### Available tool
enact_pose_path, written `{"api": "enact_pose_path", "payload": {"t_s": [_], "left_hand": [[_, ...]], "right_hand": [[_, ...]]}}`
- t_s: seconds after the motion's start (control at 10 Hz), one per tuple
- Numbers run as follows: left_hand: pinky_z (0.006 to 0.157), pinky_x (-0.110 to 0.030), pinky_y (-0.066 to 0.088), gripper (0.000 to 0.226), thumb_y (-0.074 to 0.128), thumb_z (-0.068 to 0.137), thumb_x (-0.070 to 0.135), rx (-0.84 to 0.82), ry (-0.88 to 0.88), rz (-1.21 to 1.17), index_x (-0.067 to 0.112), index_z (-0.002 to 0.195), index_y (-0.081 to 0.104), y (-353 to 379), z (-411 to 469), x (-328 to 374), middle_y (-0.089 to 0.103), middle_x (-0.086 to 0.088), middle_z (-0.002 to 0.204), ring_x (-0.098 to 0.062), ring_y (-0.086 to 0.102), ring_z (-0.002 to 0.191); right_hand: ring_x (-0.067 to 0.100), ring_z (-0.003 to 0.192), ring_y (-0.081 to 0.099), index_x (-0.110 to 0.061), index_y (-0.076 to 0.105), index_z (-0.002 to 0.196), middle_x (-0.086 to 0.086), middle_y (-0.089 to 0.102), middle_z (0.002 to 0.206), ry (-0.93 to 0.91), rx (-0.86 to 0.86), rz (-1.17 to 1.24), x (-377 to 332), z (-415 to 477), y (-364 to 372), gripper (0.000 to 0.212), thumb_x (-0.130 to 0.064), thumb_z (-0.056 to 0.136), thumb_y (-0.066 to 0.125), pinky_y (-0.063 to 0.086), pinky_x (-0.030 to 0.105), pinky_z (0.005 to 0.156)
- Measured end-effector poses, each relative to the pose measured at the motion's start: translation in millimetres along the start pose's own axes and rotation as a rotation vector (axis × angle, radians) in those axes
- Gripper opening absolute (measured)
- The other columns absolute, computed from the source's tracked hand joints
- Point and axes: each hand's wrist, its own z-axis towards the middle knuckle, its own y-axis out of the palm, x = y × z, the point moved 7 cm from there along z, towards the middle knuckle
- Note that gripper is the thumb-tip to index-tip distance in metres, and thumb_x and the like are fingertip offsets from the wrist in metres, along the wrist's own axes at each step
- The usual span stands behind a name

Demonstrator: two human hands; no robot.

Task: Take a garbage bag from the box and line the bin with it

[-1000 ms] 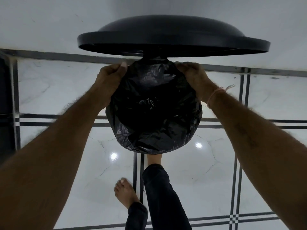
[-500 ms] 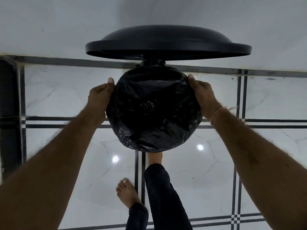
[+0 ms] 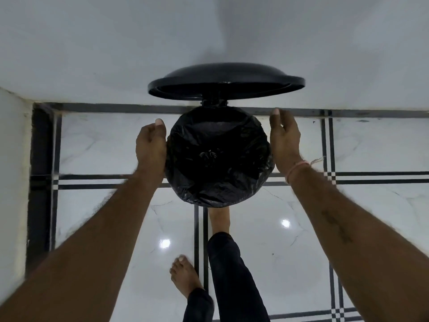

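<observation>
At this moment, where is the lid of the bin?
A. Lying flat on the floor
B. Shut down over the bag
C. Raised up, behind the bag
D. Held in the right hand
C: the lid is tilted up behind the bag, while the left hand and right hand are at the bag's sides, not on the lid.

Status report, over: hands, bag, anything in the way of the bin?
Left hand against bag, fingers hidden. Right hand open beside it. Bag spread open in place, lid up. Nothing blocking.
</observation>
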Motion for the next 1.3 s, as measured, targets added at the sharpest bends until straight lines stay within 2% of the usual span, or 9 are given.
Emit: {"api": "enact_pose_path", "payload": {"t_s": [0.2, 0.3, 0.4, 0.5, 0.6, 0.8, 1.0, 1.1, 1.3], "left_hand": [[0.107, -0.042, 0.049, 0.063, 0.032, 0.104, 0.067, -0.176, -0.055, -0.411, 0.028, 0.151, 0.047, -6, -32, 70, 0.05, 0.005, 0.153, -0.018, 0.056, 0.131], [0.107, -0.044, 0.048, 0.063, 0.034, 0.102, 0.069, -0.309, -0.015, -0.364, 0.03, 0.147, 0.05, 0, -52, 101, 0.052, 0.011, 0.149, -0.017, 0.054, 0.133], [0.108, -0.043, 0.049, 0.032, 0.055, 0.101, 0.056, -0.309, 0.026, -0.231, 0.033, 0.121, 0.063, -9, -72, 108, 0.062, 0.013, 0.129, -0.012, 0.056, 0.128], [0.103, -0.038, 0.052, 0.028, 0.07, 0.093, 0.045, -0.312, 0.1, -0.093, 0.026, 0.114, 0.068, -18, -87, 91, 0.068, 0.011, 0.112, -0.013, 0.064, 0.113], [0.104, -0.04, 0.055, 0.056, 0.077, 0.078, 0.053, -0.265, 0.173, 0.159, 0.026, 0.126, 0.067, -24, -99, 54, 0.07, 0.008, 0.119, -0.019, 0.067, 0.116], [0.106, -0.046, 0.054, 0.076, 0.079, 0.076, 0.059, -0.14, 0.242, 0.351, 0.024, 0.14, 0.056, -14, -105, -32, 0.068, 0.004, 0.136, -0.021, 0.063, 0.126], [0.106, -0.044, 0.048, 0.076, 0.082, 0.085, 0.04, -0.071, 0.262, 0.509, 0.013, 0.148, 0.048, 1, -97, -77, 0.065, -0.006, 0.14, -0.034, 0.06, 0.13], [0.104, -0.047, 0.05, 0.072, 0.082, 0.084, 0.04, -0.205, 0.188, 0.582, 0.014, 0.143, 0.049, 0, -109, -70, 0.066, -0.007, 0.138, -0.036, 0.061, 0.128], [0.112, -0.046, 0.045, 0.086, 0.074, 0.09, 0.047, -0.169, 0.294, 0.518, 0.014, 0.158, 0.033, -57, -208, 55, 0.053, -0.01, 0.156, -0.034, 0.053, 0.139]], "right_hand": [[0.026, 0.133, 0.057, -0.017, 0.049, 0.148, 0.008, 0.052, 0.149, 0.355, -0.022, 0.83, -50, -23, -13, 0.057, -0.056, 0.108, 0.038, 0.049, 0.045, 0.113], [0.021, 0.131, 0.057, -0.017, 0.058, 0.138, 0.003, 0.058, 0.143, 0.278, -0.129, 0.767, -84, -32, -21, 0.055, -0.058, 0.105, 0.045, 0.051, 0.039, 0.11], [0.016, 0.119, 0.061, -0.018, 0.068, 0.111, -0.002, 0.066, 0.119, 0.226, -0.086, 0.599, -97, -44, -36, 0.024, -0.04, 0.101, 0.062, 0.053, 0.035, 0.103], [0.021, 0.121, 0.064, -0.014, 0.071, 0.122, 0.0, 0.069, 0.12, 0.134, -0.063, 0.262, -92, -58, -47, 0.036, -0.029, 0.09, 0.066, 0.05, 0.036, 0.109], [0.022, 0.125, 0.062, -0.014, 0.068, 0.134, 0.003, 0.07, 0.129, 0.029, -0.107, -0.031, -73, -83, -44, 0.038, -0.023, 0.097, 0.064, 0.044, 0.026, 0.108], [0.025, 0.152, 0.038, -0.026, 0.044, 0.158, 0.007, 0.04, 0.165, -0.059, -0.206, -0.226, 18, -109, -8, 0.064, -0.038, 0.099, 0.065, 0.026, 0.031, 0.126], [0.024, 0.16, 0.02, -0.027, 0.03, 0.164, 0.008, 0.022, 0.174, -0.135, -0.285, -0.319, 66, -108, 12, 0.078, -0.034, 0.098, 0.07, 0.025, 0.036, 0.126], [0.028, 0.158, 0.029, -0.023, 0.037, 0.161, 0.008, 0.034, 0.169, -0.074, -0.299, -0.305, 56, -111, 0, 0.075, -0.033, 0.095, 0.072, 0.027, 0.039, 0.128], [0.022, 0.142, 0.052, -0.019, 0.051, 0.153, 0.001, 0.054, 0.155, -0.081, -0.258, 0.004, -74, -169, -77, 0.06, -0.033, 0.098, 0.071, 0.043, 0.036, 0.119]]}}
